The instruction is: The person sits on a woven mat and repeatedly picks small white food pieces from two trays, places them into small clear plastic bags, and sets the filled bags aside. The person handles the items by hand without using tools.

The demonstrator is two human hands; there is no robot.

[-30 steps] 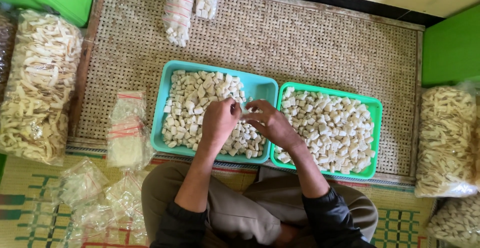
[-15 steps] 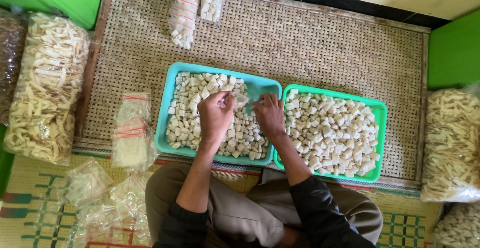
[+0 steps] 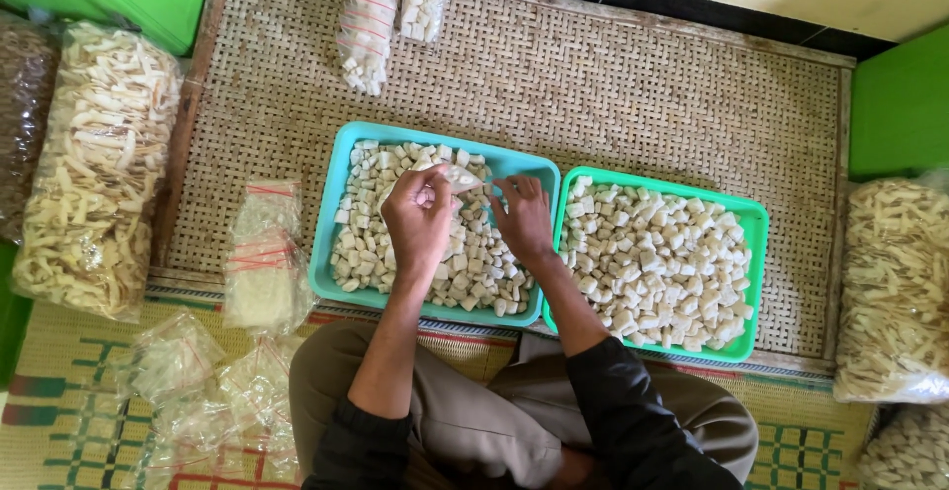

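- The left hand [image 3: 417, 225] is hovering over the blue-green tray [image 3: 341, 169], its fingers closed in a pinch on the mouth of a small clear bag [image 3: 445, 176] that is partly filled with pale pieces.
- The right hand [image 3: 524, 219] is lying just beside the left, over the right part of the same tray; its thumb and forefinger are pinched near the bag's right end, but whether they are actually touching the plastic cannot be told from this view.
- The small clear bag is lying between the two hands and slightly beyond them, away from the person; its long axis is running roughly left to right, with the left hand at its nearer, left end.
- Of the two hands, the left is the one gripping the bag; the right is coming at it from the side.
- The pale cube-shaped pieces [image 3: 474, 263] are filling the blue-green tray directly under both hands, so loose stock is lying straight below the bag.
- The green tray [image 3: 756, 253], touching the first along its right edge, is holding more of the same pieces and is lying to the right of the right hand.
- Both trays are sitting on a woven mat [image 3: 633, 94], with the person's knees just short of them.
- Filled small bags [image 3: 265, 253] are lying on the mat's edge to the left of the left forearm, well clear of the right hand.
- Large bags of pale strips [image 3: 94, 164] are resting at the far left and far right.
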